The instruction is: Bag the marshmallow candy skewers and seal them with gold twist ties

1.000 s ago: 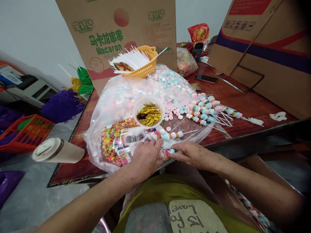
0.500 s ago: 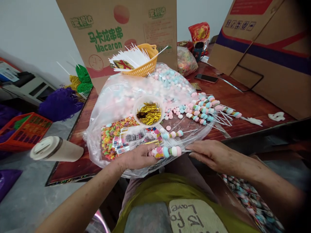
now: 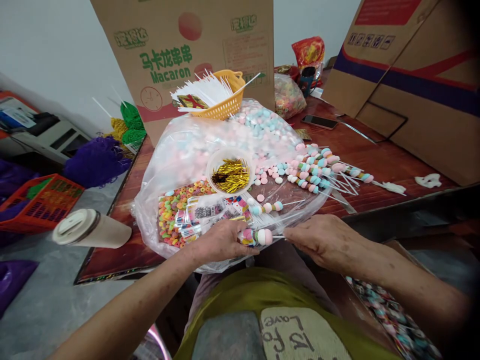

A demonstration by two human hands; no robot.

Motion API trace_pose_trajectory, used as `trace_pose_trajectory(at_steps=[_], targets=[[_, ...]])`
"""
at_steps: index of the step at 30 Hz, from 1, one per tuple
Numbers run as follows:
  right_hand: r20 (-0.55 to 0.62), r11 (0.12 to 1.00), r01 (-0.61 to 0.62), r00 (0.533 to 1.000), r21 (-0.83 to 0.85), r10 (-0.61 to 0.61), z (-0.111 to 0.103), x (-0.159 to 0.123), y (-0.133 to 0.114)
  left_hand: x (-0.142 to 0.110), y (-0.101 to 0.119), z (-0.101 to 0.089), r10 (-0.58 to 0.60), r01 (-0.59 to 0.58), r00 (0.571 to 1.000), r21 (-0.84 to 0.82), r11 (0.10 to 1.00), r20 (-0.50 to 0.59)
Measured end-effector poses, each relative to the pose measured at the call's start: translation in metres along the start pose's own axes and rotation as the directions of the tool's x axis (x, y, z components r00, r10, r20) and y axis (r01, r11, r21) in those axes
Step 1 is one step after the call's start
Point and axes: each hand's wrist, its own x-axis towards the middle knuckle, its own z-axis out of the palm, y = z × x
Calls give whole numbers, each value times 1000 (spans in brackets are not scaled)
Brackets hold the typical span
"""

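Observation:
My left hand (image 3: 221,241) is closed round a small printed candy bag (image 3: 246,236) at the front of the table. A marshmallow skewer (image 3: 265,236), with pink, white and green pieces, sits partly inside that bag. Its white stick points right, pinched by my right hand (image 3: 318,240). Just behind lies another marshmallow skewer (image 3: 267,207) on the clear plastic. A stack of flat printed bags (image 3: 204,212) is left of it, beside ring-shaped gummies (image 3: 172,215). Gold twist ties (image 3: 231,175) fill a round tub (image 3: 210,162). My left palm hides part of the bag.
A large plastic bag of marshmallows (image 3: 187,140) covers the table's middle. Finished-looking skewers (image 3: 315,165) are piled at right. A yellow basket (image 3: 225,107) holds white sticks. A lidded cup (image 3: 108,231) stands at the left edge; cardboard boxes (image 3: 210,30) rise behind.
The skewer first showed between both hands over the bags, then more fully with the stick at right. Now my left hand covers more of it, and its candy shows less.

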Motion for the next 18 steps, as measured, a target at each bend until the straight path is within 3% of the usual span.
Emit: trace_pose_trajectory(at_steps=[2, 5, 9, 12, 15, 18], targets=[[54, 998, 41, 998, -36, -39, -1, -3, 1, -2, -2, -4, 34, -32, 999, -70, 997, 23], [69, 997, 67, 996, -46, -64, 0, -3, -1, -1, 4, -6, 41, -40, 999, -20, 999, 31], [97, 999, 37, 995, -35, -34, 13, 15, -13, 11, 20, 8, 5, -10, 996, 57, 998, 87], [171, 1000, -5, 985, 22, 1, 23, 27, -13, 19, 21, 18, -27, 27, 995, 7, 1000, 93], [1, 985, -12, 1000, 173, 12, 24, 26, -1, 21, 12, 13, -60, 64, 997, -103, 993, 40], [-191, 955, 81, 981, 286, -26, 25, 20, 6, 20, 7, 4, -39, 41, 999, -45, 998, 33]])
